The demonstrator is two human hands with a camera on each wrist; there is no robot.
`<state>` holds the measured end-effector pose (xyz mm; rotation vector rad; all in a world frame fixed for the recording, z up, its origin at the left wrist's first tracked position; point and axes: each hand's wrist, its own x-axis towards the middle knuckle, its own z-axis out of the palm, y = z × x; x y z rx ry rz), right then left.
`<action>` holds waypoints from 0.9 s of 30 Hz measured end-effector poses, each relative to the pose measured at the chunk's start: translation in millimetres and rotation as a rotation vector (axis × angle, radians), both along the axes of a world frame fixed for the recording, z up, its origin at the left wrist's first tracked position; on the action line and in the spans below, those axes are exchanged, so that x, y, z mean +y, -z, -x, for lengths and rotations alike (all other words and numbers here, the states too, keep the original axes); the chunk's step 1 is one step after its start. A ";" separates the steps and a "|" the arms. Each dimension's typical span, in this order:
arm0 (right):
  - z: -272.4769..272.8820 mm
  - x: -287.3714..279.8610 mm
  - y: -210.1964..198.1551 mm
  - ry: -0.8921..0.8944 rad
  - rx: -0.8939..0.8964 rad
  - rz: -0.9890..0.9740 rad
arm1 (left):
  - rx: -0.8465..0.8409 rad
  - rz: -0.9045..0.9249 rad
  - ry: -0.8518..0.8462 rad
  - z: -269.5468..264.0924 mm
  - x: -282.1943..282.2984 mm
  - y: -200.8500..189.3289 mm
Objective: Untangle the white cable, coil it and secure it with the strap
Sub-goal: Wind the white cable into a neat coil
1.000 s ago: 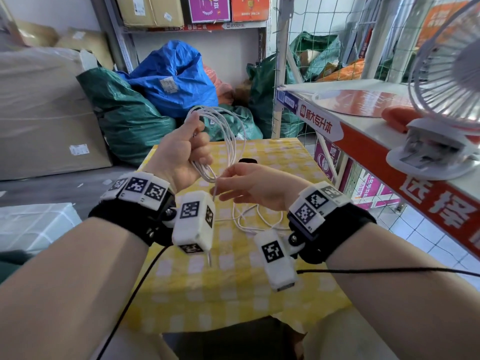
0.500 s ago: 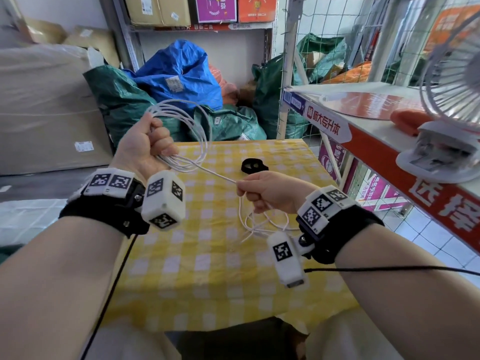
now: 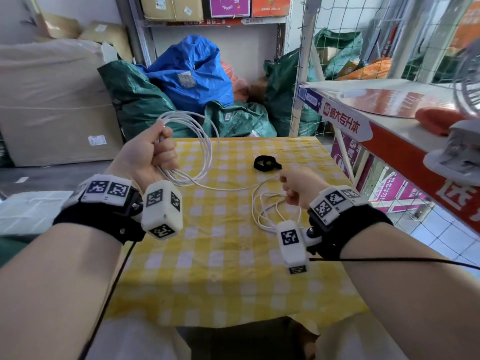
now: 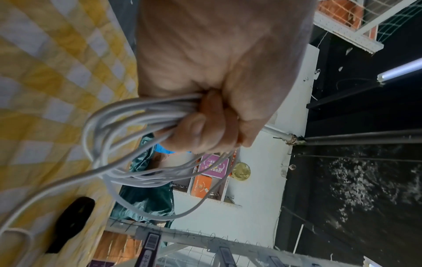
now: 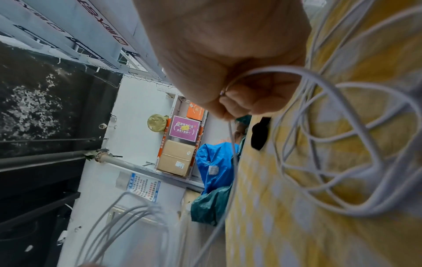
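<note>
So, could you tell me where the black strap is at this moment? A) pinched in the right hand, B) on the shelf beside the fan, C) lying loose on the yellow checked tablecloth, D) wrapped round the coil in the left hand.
C: the strap lies alone on the tablecloth, clear of the left hand gripping the coil and of the right hand.

Bare checked tablecloth (image 3: 207, 268) lies open nearside; strap (image 3: 266, 163) and slack cable (image 3: 270, 214) obstruct beyond.

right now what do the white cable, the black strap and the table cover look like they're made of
White cable: looks like smooth plastic-sheathed cord, bending in springy loops. Black strap: matte, probably fabric hook-and-loop; too small to confirm. Table cover: yellow-and-white checked cloth, likely woven, with soft creases.
</note>
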<state>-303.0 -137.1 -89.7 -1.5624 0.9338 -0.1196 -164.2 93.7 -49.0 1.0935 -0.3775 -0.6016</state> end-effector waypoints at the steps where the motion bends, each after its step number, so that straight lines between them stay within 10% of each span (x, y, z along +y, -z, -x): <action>1: -2.3 4.2 -1.8 0.025 -0.048 -0.058 | -0.004 -0.021 0.027 2.7 -2.5 1.8; 9: -14.4 32.7 -18.8 -0.048 -0.393 -0.294 | -0.084 -0.229 0.116 31.8 -31.9 18.8; 21: -13.0 49.6 -15.5 -0.306 -0.367 0.207 | 0.030 -0.185 0.181 55.5 -55.1 32.6; 27: -13.0 30.2 4.8 -0.142 -0.339 0.407 | 0.226 -0.049 0.250 51.2 -51.9 37.6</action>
